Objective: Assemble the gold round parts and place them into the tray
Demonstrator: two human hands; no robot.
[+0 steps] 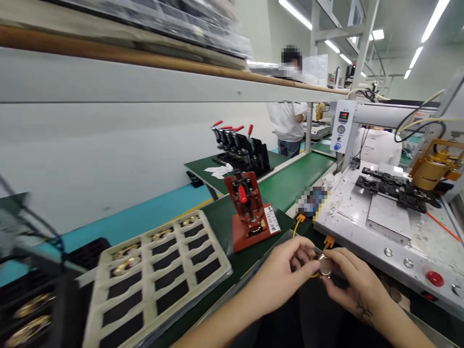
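Observation:
A small round gold-coloured watch case is held up between my two hands, its flat disc face turned toward me. My left hand grips its left edge between thumb and fingers. On the opposite edge, the fingertips and thumb of my right hand are closed on the same case. Left of my hands stands a red toggle-clamp press with a white label at its side. A beige compartment tray lies further left, with gold watch parts in some of its back and left compartments.
At right stands a machine with black fixtures, a brass-coloured head and a red button. Black clamps with red handles stand behind. A shelf beam crosses overhead. Two people in white are beyond. A dark tray holds gold parts.

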